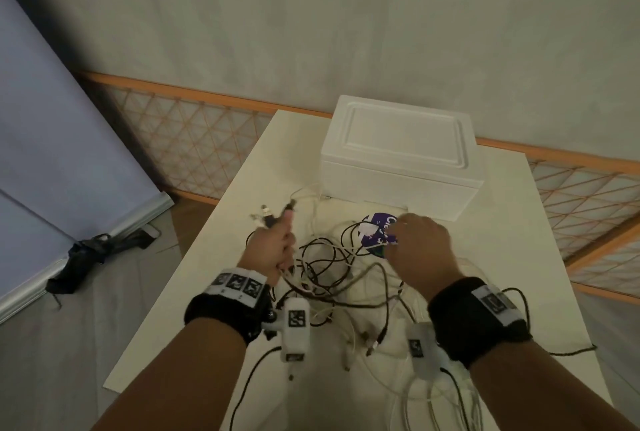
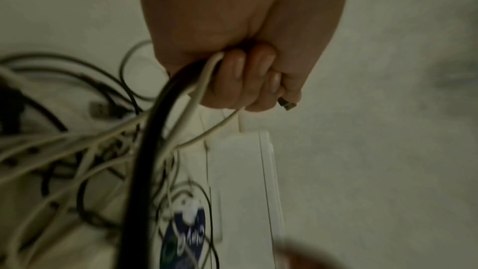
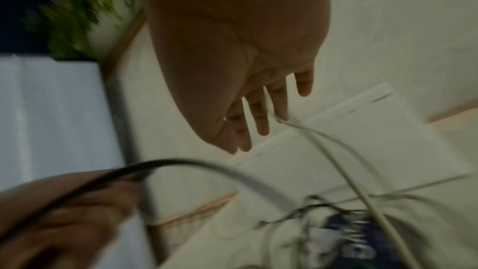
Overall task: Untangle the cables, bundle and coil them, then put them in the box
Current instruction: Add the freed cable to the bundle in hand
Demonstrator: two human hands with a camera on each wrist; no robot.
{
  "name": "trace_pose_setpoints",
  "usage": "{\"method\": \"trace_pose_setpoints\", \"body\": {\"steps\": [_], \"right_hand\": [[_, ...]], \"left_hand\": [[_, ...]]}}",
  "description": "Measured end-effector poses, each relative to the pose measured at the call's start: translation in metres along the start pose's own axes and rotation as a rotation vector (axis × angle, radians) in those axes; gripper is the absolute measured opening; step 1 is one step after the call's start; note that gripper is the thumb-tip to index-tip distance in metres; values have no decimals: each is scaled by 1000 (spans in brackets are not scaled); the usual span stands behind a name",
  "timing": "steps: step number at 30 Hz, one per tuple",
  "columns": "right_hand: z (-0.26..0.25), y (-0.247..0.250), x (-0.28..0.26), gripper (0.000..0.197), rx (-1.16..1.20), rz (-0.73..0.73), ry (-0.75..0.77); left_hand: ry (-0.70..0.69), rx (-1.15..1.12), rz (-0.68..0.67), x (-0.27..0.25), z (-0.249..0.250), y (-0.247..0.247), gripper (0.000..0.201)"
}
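A tangle of black and white cables (image 1: 329,268) lies mid-table on the white table (image 1: 512,257). My left hand (image 1: 273,247) is raised at the tangle's left and grips a bundle of cable ends, with plugs (image 1: 273,216) sticking out above the fist. In the left wrist view its fingers (image 2: 245,81) curl round black and white cables (image 2: 160,122). My right hand (image 1: 419,247) hovers over a round purple label (image 1: 375,228) among the cables. In the right wrist view its fingers (image 3: 258,122) are straight, and a thin white cable (image 3: 336,161) runs from beside them. The white foam box (image 1: 401,153) stands behind, lid on.
Loose cables (image 1: 433,396) trail over the table's near right edge. An orange-framed lattice fence (image 1: 194,140) runs behind the table. A blue-grey screen (image 1: 52,119) leans at the left, with a black object (image 1: 90,250) on the floor by its foot.
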State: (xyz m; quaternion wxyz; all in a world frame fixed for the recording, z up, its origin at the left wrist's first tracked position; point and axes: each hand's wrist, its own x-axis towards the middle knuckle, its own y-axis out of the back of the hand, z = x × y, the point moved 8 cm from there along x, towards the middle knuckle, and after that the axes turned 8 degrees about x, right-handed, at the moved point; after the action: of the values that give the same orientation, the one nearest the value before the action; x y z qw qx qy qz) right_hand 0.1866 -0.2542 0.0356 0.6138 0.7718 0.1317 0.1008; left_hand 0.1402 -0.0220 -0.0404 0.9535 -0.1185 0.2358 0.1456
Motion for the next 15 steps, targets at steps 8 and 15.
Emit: {"method": "trace_pose_setpoints", "body": {"steps": [8,15], "right_hand": [[-83,-37,-4,21,598,-293,146],[-71,-63,-27,22,55,-499,315]], "left_hand": [[-57,144,-83,-8,7,-49,44],[-68,-69,46,10,11,-9,35]]}}
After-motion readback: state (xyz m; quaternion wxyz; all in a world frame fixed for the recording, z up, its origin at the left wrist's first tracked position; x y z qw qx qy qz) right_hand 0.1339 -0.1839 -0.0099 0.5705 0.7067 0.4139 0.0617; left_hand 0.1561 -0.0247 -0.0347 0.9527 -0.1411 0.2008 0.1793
